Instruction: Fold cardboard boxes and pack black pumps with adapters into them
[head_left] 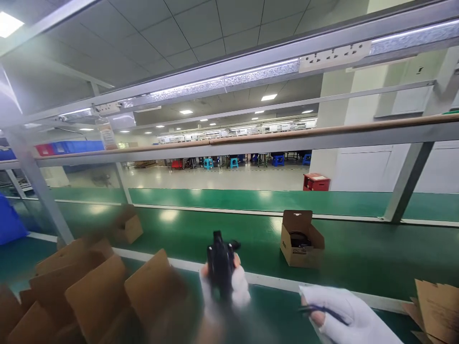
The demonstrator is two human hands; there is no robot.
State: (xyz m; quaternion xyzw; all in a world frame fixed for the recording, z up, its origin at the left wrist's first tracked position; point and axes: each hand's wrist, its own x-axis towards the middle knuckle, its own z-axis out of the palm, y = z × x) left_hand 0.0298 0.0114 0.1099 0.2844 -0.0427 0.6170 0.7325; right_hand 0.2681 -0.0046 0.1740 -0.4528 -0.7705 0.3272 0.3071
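Observation:
My left hand, in a white glove with bare fingertips, is closed around a black power adapter. Shiny metal pins seem to show on it, though its lower part is blurred. Lower right, my gloved right hand pinches a thin dark cable between thumb and fingers. Whether this cable runs to the adapter cannot be made out. Beyond my hands, an open brown cardboard box stands on the green surface with a black item inside.
Several open cardboard boxes crowd the lower left, with another box behind them. Folded cardboard lies at the right edge. A pale metal strip crosses the green bench. Upright posts and a rail stand ahead.

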